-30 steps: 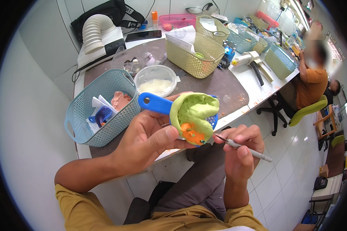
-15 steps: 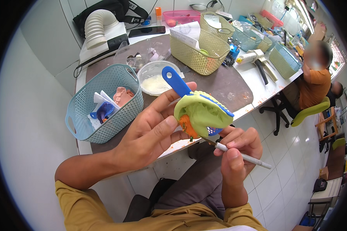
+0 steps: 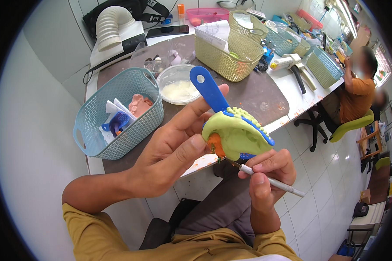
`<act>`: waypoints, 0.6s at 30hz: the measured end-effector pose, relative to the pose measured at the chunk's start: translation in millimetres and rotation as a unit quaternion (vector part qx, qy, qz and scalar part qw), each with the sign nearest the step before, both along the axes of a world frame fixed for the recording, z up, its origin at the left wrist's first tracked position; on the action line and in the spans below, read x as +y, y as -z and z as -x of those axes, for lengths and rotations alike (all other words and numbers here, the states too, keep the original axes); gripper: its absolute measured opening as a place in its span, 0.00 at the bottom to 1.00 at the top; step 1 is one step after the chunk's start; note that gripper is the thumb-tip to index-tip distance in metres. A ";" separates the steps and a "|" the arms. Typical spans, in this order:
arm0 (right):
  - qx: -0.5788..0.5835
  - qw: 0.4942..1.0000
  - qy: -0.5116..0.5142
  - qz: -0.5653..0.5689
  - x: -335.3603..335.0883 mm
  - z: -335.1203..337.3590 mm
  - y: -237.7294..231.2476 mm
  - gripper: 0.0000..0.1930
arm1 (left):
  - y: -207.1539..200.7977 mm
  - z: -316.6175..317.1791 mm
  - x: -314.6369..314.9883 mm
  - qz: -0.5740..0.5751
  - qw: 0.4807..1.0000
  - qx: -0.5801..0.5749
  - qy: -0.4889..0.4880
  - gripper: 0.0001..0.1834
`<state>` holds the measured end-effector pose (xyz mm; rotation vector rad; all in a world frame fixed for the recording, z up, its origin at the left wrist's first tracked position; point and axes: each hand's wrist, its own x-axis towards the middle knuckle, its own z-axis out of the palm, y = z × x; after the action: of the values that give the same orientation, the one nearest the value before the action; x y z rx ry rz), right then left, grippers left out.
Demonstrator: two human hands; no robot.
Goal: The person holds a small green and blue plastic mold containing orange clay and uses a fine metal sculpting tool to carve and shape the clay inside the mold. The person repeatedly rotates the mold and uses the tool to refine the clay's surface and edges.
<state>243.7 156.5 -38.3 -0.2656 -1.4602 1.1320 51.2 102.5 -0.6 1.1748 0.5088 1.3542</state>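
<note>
Held up in my left hand (image 3: 170,152) is a blue dental impression tray (image 3: 210,89) filled with green impression material (image 3: 239,135). Its handle points up and to the left. A lump of orange material (image 3: 215,144) sticks to the green near my left thumb. My right hand (image 3: 270,174) pinches the grey handle of a thin craft knife (image 3: 272,182). The knife's narrow tip reaches the underside of the orange lump. My left fingers behind the tray are partly hidden.
On the bench stand a blue basket (image 3: 113,93) with a pink dental model (image 3: 140,105), a tub of white powder (image 3: 178,89) and a yellow-green basket (image 3: 226,56). A white hose (image 3: 111,28) curves at the back left. At right, another person (image 3: 357,95) sits at the bench.
The tray has shifted a little right and down and turned, so its inside shows less deeply. The knife handle has moved slightly lower, with its tip closer to the orange lump.
</note>
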 end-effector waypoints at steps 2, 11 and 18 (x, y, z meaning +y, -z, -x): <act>-0.002 1.000 0.000 -0.004 -0.1 0.4 0.4 0.05 | -0.9 0.1 -1.0 0.001 1.000 0.000 -0.003 0.35; -0.006 0.999 0.011 -0.040 0.8 2.0 3.7 0.06 | 0.1 0.7 -0.3 -0.014 1.000 0.018 -0.019 0.34; -0.007 0.999 0.013 -0.047 1.5 2.3 6.2 0.06 | -0.6 1.2 -0.5 -0.014 0.999 0.021 -0.025 0.34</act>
<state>241.4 158.0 -44.4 -0.2254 -1.5134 1.0399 50.0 102.0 0.0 1.2233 0.5538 1.3856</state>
